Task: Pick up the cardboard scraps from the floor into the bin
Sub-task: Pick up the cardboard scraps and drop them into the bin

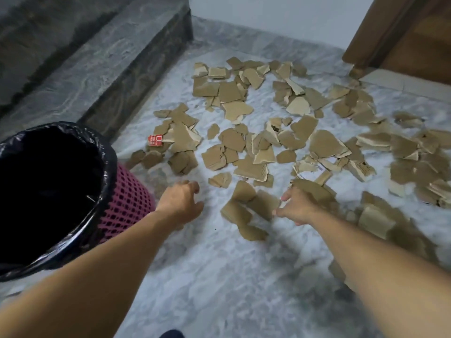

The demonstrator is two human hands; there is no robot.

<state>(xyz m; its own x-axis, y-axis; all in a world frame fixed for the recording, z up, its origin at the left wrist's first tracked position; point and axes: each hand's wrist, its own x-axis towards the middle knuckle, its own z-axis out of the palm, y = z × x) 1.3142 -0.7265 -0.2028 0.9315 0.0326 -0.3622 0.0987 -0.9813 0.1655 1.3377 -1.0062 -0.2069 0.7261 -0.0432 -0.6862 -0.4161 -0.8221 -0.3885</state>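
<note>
Head view looks down on a grey-white marble floor point(219, 276) that fills most of the picture, with dark stone steps point(92, 57) rising at the upper left and a brown wooden door point(402, 32) at the upper right. Torn cardboard scraps point(244, 152) lie scattered over the middle and right of the floor, many overlapping, reaching from near the door down toward both arms. A pink mesh bin point(129, 203) lined with a black plastic bag point(107, 152) stands at the left, its mouth open and dark inside; the nearest scraps lie just beside it. Among those sits one small red printed piece point(155, 140). Both forearms stretch forward over the floor. The left hand point(180, 201) hovers next to the bin, fingers loosely bent and holding nothing. The right hand point(299, 207) is spread beside a small cluster of scraps point(246, 206), thumb and fingers apart; motion blur hides whether it touches them.
</note>
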